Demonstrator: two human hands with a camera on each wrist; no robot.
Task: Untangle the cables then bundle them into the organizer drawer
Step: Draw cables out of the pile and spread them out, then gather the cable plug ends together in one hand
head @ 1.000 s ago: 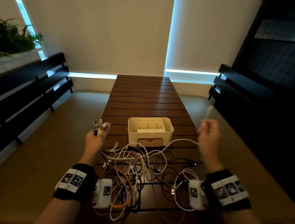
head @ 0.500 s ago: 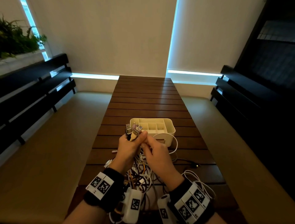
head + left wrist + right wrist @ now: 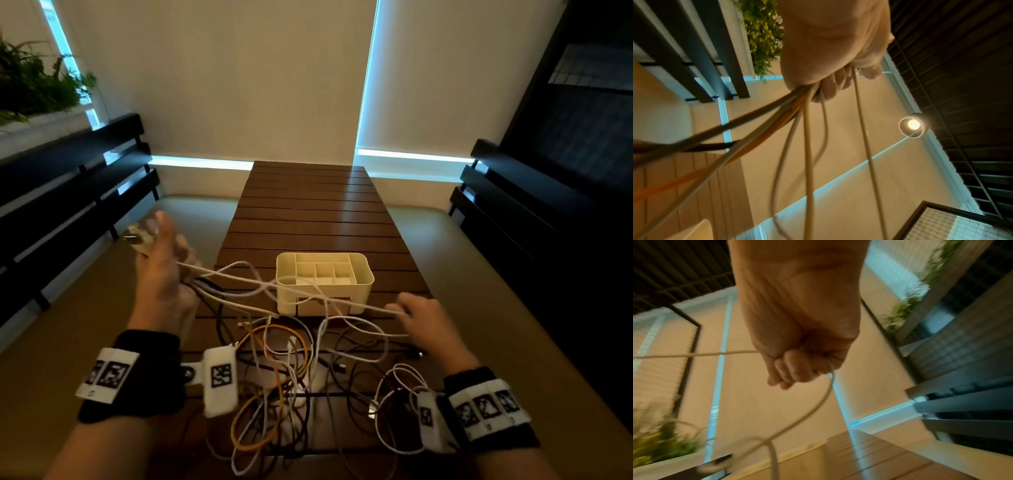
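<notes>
Where the cables (image 3: 274,370) lie tangled, white, orange and black loops cover the near end of the table (image 3: 308,212), spilling to its near edge. From that heap a white cable (image 3: 308,294) runs taut between the two hands, passing in front of the organizer (image 3: 359,274), which stands on the table just beyond the heap, midway between the long edges. Its open top shows several compartments; the drawer (image 3: 323,306) in its front face is partly hidden behind crossing cords, and whether it is pulled out cannot be told.

The left hand (image 3: 164,270) is raised off the table's left edge, its grip curled tight round a bundle of white, orange and dark cables (image 3: 797,113) whose plugs (image 3: 138,236) stick out above the fist, blurred. The right hand (image 3: 424,318) is low over the table's right edge, near the organizer's front right corner, its grip closed in a fist on the white cable (image 3: 694,354), which enters on the thumb side and drops away in a loop from the other.

Dark slatted benches (image 3: 68,178) stand along both sides, and a plant (image 3: 30,82) sits far left.
</notes>
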